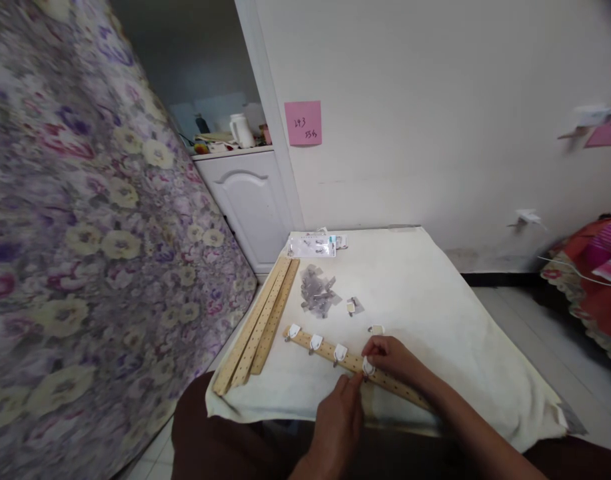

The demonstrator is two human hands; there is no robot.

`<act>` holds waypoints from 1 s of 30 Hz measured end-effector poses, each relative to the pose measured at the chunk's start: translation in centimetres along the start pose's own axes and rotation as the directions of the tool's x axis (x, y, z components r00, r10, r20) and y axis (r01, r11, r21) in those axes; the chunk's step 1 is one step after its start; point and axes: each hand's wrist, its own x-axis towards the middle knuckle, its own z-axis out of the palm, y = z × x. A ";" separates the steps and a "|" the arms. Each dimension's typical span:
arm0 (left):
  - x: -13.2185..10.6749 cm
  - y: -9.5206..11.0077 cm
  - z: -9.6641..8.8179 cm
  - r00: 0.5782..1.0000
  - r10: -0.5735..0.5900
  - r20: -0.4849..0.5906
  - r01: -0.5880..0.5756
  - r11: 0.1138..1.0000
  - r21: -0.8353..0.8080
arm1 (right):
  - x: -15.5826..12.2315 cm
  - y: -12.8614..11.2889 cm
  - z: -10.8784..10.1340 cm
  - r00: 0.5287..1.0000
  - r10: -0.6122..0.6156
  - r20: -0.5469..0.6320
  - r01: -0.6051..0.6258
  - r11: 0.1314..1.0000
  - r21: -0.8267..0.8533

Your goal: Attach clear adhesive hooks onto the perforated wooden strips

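A light wooden strip [328, 350] with rows of small holes lies slantwise near the table's front edge. Several white tags, such as this white tag [340, 352], sit along it, with small metal pieces at its near edge. My right hand [391, 355] is closed, its fingertips pinching the rightmost white tag [368, 367] from above. Against the strip's near edge, just below that tag, my left hand [339, 415] has its fingers pressed together. Whatever its fingertips grip is hidden. A loose cream tag with a metal end [378, 329] lies just beyond my right hand.
Several longer perforated wooden strips [258, 327] lie along the table's left side. Near the middle is a pile of small clear bags [318, 293], with a tagged metal piece [351, 307] beside it. Flat clear packages [312, 246] rest at the back. A floral curtain [110, 233] hangs left.
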 end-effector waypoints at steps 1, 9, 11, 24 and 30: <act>0.0 0.0 0.0 1.000 0.007 0.009 -0.007 1.000 0.012 | 0.0 0.0 0.0 1.000 0.001 0.002 -0.001 1.000 -0.002; 0.4 0.3 -0.1 0.999 0.011 0.030 -0.012 0.999 0.030 | -0.1 -0.3 -0.1 1.000 -0.001 0.014 0.001 1.000 -0.001; 0.5 0.4 -0.1 0.999 0.006 0.039 -0.007 1.000 0.027 | -0.1 -0.3 -0.1 1.000 -0.005 0.015 0.005 1.000 0.001; 0.5 -0.1 0.0 0.998 0.055 0.030 -0.054 0.998 -0.027 | -0.1 -0.3 -0.1 1.000 -0.005 0.016 0.005 1.000 0.004; 0.6 -0.2 0.1 0.999 0.043 0.019 -0.043 0.999 -0.019 | -0.1 -0.5 -0.1 1.000 0.000 0.010 0.000 1.000 0.003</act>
